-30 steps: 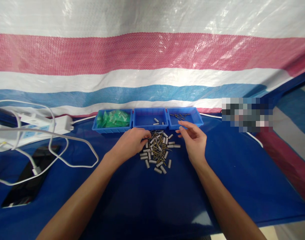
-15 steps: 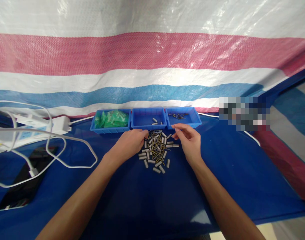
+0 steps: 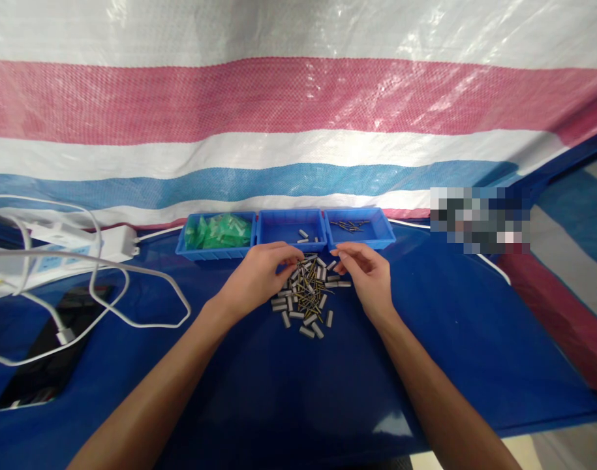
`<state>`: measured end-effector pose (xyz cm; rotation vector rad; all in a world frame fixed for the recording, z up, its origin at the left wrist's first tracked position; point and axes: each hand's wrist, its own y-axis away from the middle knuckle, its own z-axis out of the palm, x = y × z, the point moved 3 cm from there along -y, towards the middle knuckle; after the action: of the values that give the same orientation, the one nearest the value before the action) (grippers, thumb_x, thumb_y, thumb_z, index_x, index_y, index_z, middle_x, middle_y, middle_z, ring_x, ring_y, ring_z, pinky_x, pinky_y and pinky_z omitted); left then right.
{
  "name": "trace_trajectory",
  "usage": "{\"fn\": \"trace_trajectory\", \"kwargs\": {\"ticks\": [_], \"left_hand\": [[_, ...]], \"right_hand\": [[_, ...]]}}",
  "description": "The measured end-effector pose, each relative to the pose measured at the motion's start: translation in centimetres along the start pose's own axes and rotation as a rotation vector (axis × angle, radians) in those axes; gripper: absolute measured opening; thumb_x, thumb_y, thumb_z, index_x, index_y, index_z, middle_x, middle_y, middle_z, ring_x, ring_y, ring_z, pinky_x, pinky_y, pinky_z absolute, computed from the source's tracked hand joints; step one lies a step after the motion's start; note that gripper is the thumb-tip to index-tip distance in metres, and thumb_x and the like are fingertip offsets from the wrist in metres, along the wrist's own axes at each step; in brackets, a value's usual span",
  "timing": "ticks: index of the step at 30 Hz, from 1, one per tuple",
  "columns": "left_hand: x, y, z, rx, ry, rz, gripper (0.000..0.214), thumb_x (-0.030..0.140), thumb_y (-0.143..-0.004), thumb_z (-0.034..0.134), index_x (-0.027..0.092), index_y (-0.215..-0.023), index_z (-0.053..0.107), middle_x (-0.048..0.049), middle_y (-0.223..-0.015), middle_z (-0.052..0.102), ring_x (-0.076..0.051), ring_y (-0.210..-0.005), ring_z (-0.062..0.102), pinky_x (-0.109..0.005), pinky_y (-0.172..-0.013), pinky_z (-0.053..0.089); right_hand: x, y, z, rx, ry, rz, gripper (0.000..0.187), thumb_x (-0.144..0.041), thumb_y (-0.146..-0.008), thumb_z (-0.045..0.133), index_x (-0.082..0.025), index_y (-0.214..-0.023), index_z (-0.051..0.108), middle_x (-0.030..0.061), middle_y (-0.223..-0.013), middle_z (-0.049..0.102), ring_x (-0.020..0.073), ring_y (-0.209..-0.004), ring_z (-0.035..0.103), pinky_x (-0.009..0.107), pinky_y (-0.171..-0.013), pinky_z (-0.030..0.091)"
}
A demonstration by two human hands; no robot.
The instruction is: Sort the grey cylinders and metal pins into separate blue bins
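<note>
A mixed pile of small grey metal cylinders and thin brass-coloured drill-bit-like pins lies on the blue table surface. My left hand is over the pile's upper left side, thumb and fingertips drawn together close to the middle bin. At the upper right of the pile, my right hand has its thumb and forefinger pinched. Whatever either pinch holds is too small to make out. Behind the hands, the middle blue bin contains a few grey cylinders, and the right blue bin several thin pins.
The left blue bin holds a green plastic bag. A white power strip, looping white cables and a dark phone occupy the left side. A striped tarp hangs behind the bins. One patch at right is pixelated.
My left hand has shifted slightly right and up, with its thumb and fingers now showing in a pinch. My right fingertips have moved a little left.
</note>
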<state>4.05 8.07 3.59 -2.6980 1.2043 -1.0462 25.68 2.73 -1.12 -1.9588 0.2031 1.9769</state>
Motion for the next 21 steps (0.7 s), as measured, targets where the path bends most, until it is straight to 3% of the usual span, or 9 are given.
{"fn": "trace_trajectory", "kwargs": {"ticks": [5, 15, 21], "left_hand": [[0.16, 0.03, 0.15, 0.111, 0.150, -0.027, 0.017, 0.008, -0.088, 0.072, 0.017, -0.101, 0.078, -0.0016, -0.097, 0.082, -0.015, -0.082, 0.075, -0.023, -0.081, 0.057], [0.24, -0.27, 0.49, 0.062, 0.204, -0.037, 0.015, 0.021, -0.100, 0.063, 0.018, -0.103, 0.077, -0.0033, -0.103, 0.082, -0.017, -0.090, 0.076, -0.024, -0.082, 0.056], [0.14, -0.20, 0.58, 0.050, 0.265, -0.123, 0.016, 0.023, -0.100, 0.062, 0.019, -0.111, 0.072, -0.0001, -0.085, 0.077, -0.014, -0.074, 0.070, -0.024, -0.073, 0.055]], "right_hand": [[0.14, 0.11, 0.11, -0.037, -0.011, 0.019, 0.020, -0.039, -0.087, 0.079, -0.022, -0.097, 0.078, 0.0044, -0.089, 0.081, 0.0147, -0.063, 0.069, 0.030, -0.063, 0.058], [0.14, 0.34, 0.38, -0.118, -0.028, 0.042, 0.023, -0.042, -0.086, 0.080, -0.022, -0.099, 0.079, 0.0030, -0.084, 0.080, 0.0154, -0.065, 0.071, 0.031, -0.067, 0.062], [0.03, 0.59, 0.53, -0.189, -0.053, 0.089, 0.026, -0.043, -0.084, 0.083, -0.023, -0.101, 0.078, 0.0028, -0.084, 0.081, 0.0164, -0.068, 0.072, 0.032, -0.070, 0.063]]}}
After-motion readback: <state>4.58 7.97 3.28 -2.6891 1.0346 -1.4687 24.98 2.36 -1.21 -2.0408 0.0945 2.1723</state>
